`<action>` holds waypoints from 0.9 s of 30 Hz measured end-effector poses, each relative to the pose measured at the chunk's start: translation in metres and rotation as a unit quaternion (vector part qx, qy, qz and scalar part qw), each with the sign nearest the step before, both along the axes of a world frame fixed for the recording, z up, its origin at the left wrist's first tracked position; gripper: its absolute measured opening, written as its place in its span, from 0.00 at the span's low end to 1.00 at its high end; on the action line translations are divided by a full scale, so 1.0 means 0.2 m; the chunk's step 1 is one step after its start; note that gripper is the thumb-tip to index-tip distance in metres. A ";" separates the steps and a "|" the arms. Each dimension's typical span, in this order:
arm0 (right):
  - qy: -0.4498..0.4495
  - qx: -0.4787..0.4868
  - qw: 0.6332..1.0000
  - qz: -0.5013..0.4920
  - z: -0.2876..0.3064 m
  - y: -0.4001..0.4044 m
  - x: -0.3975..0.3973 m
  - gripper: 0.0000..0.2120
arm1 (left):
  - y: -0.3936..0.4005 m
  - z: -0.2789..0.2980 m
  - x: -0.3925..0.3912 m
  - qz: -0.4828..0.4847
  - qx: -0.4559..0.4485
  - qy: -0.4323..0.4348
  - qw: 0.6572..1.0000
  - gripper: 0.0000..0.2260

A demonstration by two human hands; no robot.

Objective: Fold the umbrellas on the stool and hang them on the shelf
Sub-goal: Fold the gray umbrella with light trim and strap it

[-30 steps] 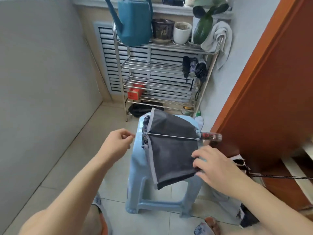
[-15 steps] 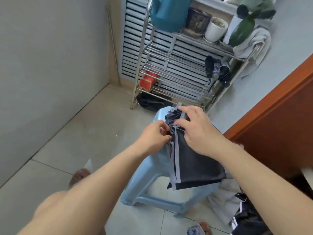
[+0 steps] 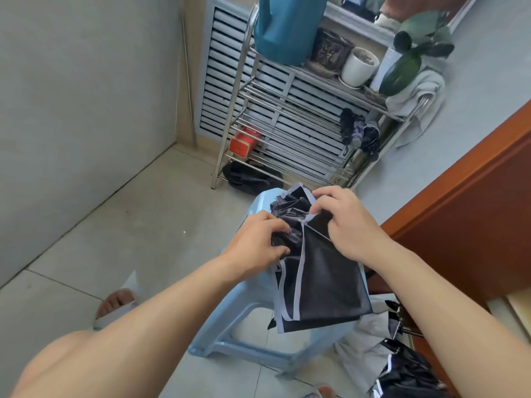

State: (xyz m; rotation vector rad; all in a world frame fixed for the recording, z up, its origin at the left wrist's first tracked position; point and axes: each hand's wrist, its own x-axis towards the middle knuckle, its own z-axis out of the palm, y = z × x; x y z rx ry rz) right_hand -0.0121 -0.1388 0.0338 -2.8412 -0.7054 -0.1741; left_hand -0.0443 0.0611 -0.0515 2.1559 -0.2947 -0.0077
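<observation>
A dark grey umbrella (image 3: 321,280) with pale edging lies across the light blue plastic stool (image 3: 244,320), its loose canopy hanging over the front. My left hand (image 3: 255,245) grips the bunched folds on its left side. My right hand (image 3: 350,222) pinches the fabric and a rib near the top. Behind stands the steel shelf (image 3: 238,90), with two folded umbrellas (image 3: 359,133) hanging from its right side.
A teal watering can (image 3: 284,27), pots and a plant fill the shelf top, a towel (image 3: 416,101) drapes its right end. A red box (image 3: 244,142) sits low on the shelf, a black bag (image 3: 250,179) lies beneath. More umbrellas (image 3: 402,366) lie on the floor right. An orange door (image 3: 474,211) stands right.
Both hands have come onto the umbrella: the left from mid-air to its bunched folds, the right from the lower edge up to the top. The view has shifted closer and tilted.
</observation>
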 end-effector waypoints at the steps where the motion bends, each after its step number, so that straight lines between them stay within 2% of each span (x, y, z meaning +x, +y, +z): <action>1: 0.014 0.007 1.000 -0.005 0.00 0.00 0.00 0.23 | 0.00 0.00 0.00 0.000 0.009 -0.008 1.000 0.11; 3: 0.031 0.014 0.999 -0.020 0.00 -0.01 0.00 0.20 | 0.00 -0.01 0.00 0.005 0.003 -0.019 1.000 0.06; 8: 0.020 0.020 0.998 -0.053 -0.01 -0.06 -0.01 0.19 | 0.01 -0.02 0.01 0.000 -0.008 -0.094 0.996 0.09; 10: 0.005 0.037 0.998 -0.060 -0.02 -0.06 -0.02 0.23 | 0.01 -0.01 0.01 -0.005 0.004 -0.095 0.995 0.14; 14: 0.003 0.085 0.991 -0.100 -0.03 -0.08 -0.12 0.29 | 0.03 0.00 -0.01 -0.041 -0.005 -0.047 0.998 0.34; 16: 0.000 0.123 0.980 -0.159 -0.05 -0.13 -0.18 0.28 | 0.04 0.02 -0.03 -0.042 -0.019 -0.028 0.999 0.34; 19: 0.008 0.172 0.939 -0.297 -0.09 -0.27 -0.29 0.18 | 0.03 0.02 -0.03 -0.001 -0.075 0.002 0.997 0.22; 22: 0.091 0.211 0.878 -0.421 -0.15 -0.40 -0.39 0.10 | 0.02 0.01 -0.02 0.028 -0.092 0.005 0.995 0.17; 24: 0.165 0.267 0.839 -0.444 -0.19 -0.45 -0.44 0.12 | 0.03 0.00 -0.01 0.034 -0.091 0.007 0.995 0.17; 27: 0.257 0.396 0.781 -0.408 -0.24 -0.44 -0.51 0.12 | 0.03 0.02 -0.02 0.024 -0.091 0.009 0.995 0.22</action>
